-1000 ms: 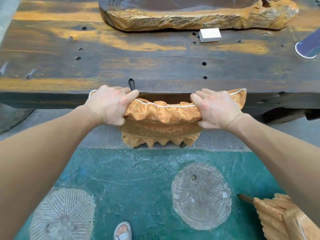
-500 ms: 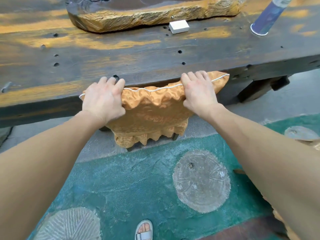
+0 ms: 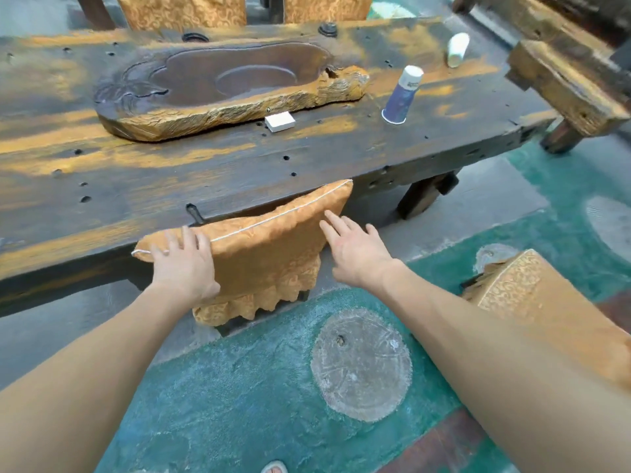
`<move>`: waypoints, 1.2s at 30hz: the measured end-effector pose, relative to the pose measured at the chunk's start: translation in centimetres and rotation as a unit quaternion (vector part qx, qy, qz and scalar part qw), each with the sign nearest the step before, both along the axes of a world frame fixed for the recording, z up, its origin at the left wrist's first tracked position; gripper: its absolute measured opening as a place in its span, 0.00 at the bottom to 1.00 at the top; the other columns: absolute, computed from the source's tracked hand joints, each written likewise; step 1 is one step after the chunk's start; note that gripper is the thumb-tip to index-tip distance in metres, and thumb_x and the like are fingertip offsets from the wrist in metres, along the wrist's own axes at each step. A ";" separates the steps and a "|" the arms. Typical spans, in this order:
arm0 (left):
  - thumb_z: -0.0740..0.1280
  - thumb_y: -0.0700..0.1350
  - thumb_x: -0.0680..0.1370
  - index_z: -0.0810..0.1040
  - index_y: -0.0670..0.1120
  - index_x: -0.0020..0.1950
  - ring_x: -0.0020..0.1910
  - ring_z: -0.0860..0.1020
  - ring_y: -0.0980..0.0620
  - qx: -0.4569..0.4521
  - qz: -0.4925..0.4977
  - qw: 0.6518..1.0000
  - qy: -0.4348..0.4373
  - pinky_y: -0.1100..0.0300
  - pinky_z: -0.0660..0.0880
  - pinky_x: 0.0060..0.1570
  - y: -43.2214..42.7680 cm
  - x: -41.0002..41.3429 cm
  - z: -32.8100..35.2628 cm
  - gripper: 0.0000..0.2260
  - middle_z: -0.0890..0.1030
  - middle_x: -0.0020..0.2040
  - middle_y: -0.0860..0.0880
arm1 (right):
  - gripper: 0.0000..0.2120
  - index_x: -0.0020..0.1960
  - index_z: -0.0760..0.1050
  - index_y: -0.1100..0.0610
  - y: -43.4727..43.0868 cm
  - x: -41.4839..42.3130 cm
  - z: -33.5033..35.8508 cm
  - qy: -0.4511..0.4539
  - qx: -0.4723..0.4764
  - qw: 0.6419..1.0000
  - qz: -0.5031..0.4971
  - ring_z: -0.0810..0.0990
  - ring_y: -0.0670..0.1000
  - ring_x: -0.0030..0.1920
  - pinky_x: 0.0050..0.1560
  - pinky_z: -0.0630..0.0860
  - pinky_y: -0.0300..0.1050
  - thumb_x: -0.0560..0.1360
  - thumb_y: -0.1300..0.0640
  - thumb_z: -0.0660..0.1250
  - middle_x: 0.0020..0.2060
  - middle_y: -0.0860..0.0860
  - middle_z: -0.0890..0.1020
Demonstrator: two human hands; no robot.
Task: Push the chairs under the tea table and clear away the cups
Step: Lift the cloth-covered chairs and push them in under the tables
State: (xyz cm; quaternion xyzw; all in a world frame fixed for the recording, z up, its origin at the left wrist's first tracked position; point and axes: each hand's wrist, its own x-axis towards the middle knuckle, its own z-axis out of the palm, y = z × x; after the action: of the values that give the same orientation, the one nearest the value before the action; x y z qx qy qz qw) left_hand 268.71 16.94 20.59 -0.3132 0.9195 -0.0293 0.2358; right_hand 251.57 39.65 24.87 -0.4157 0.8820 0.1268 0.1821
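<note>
A chair with an orange patterned cover (image 3: 266,254) stands tucked against the front edge of the dark wooden tea table (image 3: 205,172). My left hand (image 3: 184,264) lies flat on the cover's top left corner, fingers apart. My right hand (image 3: 355,250) hovers open just right of the chair, fingertips near its edge. A blue paper cup (image 3: 401,97) stands upside down on the table's right part. A white paper cup (image 3: 457,49) stands beyond it. A second covered chair (image 3: 526,302) stands on the floor at my right, away from the table.
A carved wooden tea tray (image 3: 225,87) fills the table's middle, with a small white block (image 3: 280,121) in front of it. Two more covered chairs (image 3: 181,10) stand at the far side. A heavy wooden bench (image 3: 566,76) lies at the right. The floor has green matting.
Both hands have let go of the chair's top: the left now rests flat, the right has lifted off to the side. My view has risen and swung right, showing the cups.
</note>
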 end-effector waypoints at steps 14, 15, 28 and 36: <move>0.59 0.51 0.74 0.71 0.51 0.68 0.56 0.79 0.46 0.151 -0.124 0.981 -0.010 0.53 0.79 0.52 19.9 -7.5 11.0 0.22 0.80 0.61 0.49 | 0.38 0.79 0.55 0.52 23.7 -1.0 13.4 0.075 0.002 0.984 -0.161 0.63 0.57 0.76 0.73 0.57 0.72 0.74 0.60 0.69 0.73 0.53 0.65; 0.60 0.52 0.73 0.72 0.51 0.66 0.55 0.79 0.46 0.166 -0.135 0.977 -0.005 0.53 0.78 0.52 22.3 -8.1 11.5 0.21 0.80 0.59 0.49 | 0.38 0.79 0.56 0.52 26.2 -1.0 14.0 0.078 0.006 0.982 -0.173 0.62 0.57 0.76 0.73 0.57 0.72 0.74 0.60 0.70 0.73 0.53 0.65; 0.67 0.49 0.73 0.70 0.50 0.71 0.65 0.75 0.43 0.196 -0.339 0.916 0.092 0.52 0.73 0.54 55.6 -16.7 20.8 0.26 0.76 0.68 0.45 | 0.30 0.76 0.63 0.52 58.4 0.1 21.5 0.102 0.030 0.940 -0.323 0.67 0.57 0.74 0.71 0.60 0.73 0.76 0.59 0.66 0.72 0.53 0.70; 0.66 0.46 0.73 0.70 0.48 0.69 0.59 0.76 0.41 0.234 -0.388 0.881 0.136 0.48 0.75 0.52 71.5 -19.6 23.5 0.24 0.75 0.62 0.44 | 0.30 0.76 0.63 0.52 75.8 1.3 22.1 0.091 0.033 0.898 -0.429 0.67 0.58 0.72 0.70 0.60 0.74 0.75 0.62 0.64 0.70 0.53 0.70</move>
State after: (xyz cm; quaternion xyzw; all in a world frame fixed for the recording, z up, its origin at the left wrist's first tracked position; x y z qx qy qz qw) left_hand 249.06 88.41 44.14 0.1315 0.9706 0.1406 0.1443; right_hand 252.85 115.48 46.93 0.0226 0.9829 0.1028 0.1510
